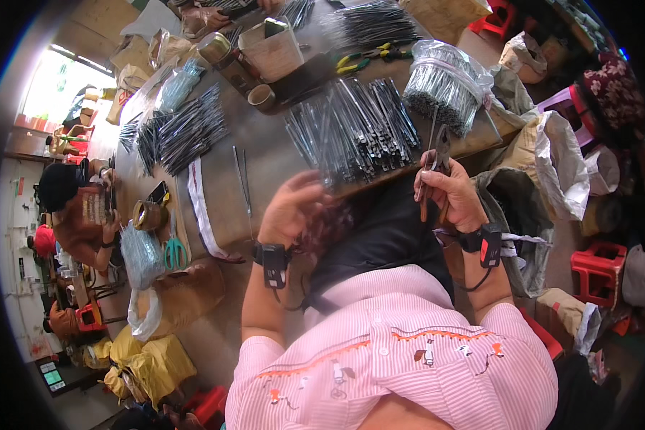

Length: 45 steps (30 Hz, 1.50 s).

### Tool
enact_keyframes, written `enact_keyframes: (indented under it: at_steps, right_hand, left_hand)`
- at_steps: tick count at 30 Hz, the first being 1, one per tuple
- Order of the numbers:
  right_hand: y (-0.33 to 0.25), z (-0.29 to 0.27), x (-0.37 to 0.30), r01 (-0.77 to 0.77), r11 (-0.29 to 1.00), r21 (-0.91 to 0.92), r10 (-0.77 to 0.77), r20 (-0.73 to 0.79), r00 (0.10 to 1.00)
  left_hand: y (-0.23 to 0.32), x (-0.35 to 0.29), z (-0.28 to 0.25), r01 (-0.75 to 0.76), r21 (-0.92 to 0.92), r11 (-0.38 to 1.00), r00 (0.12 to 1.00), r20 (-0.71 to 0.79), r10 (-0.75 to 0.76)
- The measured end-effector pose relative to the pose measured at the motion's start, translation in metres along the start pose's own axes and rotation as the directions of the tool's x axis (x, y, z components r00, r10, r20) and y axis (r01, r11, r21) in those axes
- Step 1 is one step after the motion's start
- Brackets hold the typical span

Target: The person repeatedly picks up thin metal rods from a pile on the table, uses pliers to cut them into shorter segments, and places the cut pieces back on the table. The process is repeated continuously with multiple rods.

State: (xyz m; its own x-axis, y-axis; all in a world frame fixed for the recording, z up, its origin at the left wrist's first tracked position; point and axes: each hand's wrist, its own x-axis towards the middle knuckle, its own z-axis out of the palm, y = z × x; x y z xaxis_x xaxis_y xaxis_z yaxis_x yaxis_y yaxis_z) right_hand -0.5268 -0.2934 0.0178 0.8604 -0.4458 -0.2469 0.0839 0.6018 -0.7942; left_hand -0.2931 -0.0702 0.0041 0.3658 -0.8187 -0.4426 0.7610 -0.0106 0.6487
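My right hand [455, 193] is closed around a pair of pliers [443, 147], jaws pointing away from me. A thin metal strip [431, 132] stands up beside the jaws at my fingertips. My left hand [294, 208] is in the air by the table's near edge, its fingers smeared by motion, so whether it holds anything is unclear. Just beyond it lies a wide pile of metal strips [355, 129] with small blocky ends, like steel cable ties. Past my right hand, a thick bundle of similar strips [444, 89] sits in clear plastic wrap.
More strips lie in a heap [186, 132] at the left and another [369, 25] at the far side. Yellow-handled pliers [355, 64], a flask [218, 54] and a white bin [271, 54] stand behind. Sacks [552, 165] and a red stool [598, 272] are at right. A co-worker [82, 208] sits left.
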Motion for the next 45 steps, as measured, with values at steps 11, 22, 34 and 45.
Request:
enact_keyframes:
  at_steps: [11,22,34,45]
  right_hand:
    - [0.021,0.036,-0.003,0.091,0.996,0.002,-0.090,-0.058,0.994]
    - [0.031,0.040,-0.017,0.204,0.977,-0.056,-0.209,-0.134,0.969]
    - [0.045,0.044,-0.026,0.237,0.934,-0.266,-0.271,-0.100,0.957]
    - [0.023,0.046,-0.012,0.441,0.885,-0.149,-0.465,-0.279,0.840]
  left_hand:
    - [-0.037,-0.016,0.057,0.123,0.100,0.987,0.979,0.149,-0.137]
    - [-0.051,-0.015,0.065,0.002,0.131,0.991,0.980,0.199,-0.028]
    - [-0.060,-0.010,0.072,-0.218,0.230,0.949,0.965,0.195,0.175]
    - [-0.055,-0.020,0.059,-0.141,0.345,0.928,0.989,0.096,0.114]
